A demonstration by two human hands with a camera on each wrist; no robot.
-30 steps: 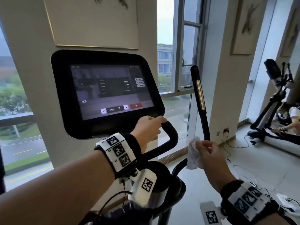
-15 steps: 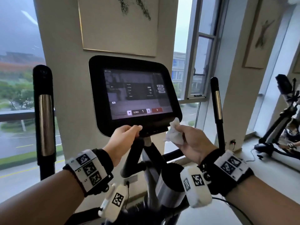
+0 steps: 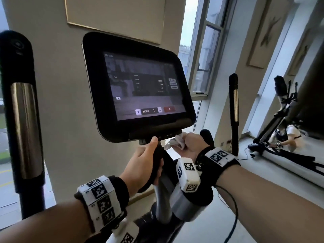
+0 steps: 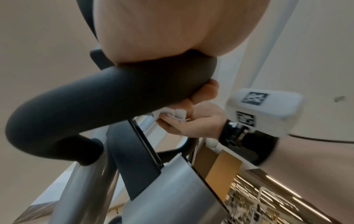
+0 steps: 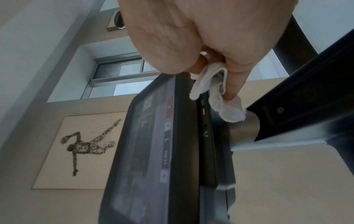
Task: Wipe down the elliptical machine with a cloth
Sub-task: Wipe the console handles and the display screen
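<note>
Both forearms are bare, with no sleeves in view. The left wrist band is a black cuff wrapped by a white strip printed with a row of black-and-white square fiducial markers. Below it hangs a white camera housing carrying another such marker. The right wrist band matches: black cuff, white strip, square markers. Its white, rounded box-shaped camera housing bears a marker on each visible face and joins the cuff through a small black bracket with a metal screw. A thin black cable loops down from the right wrist.
</note>
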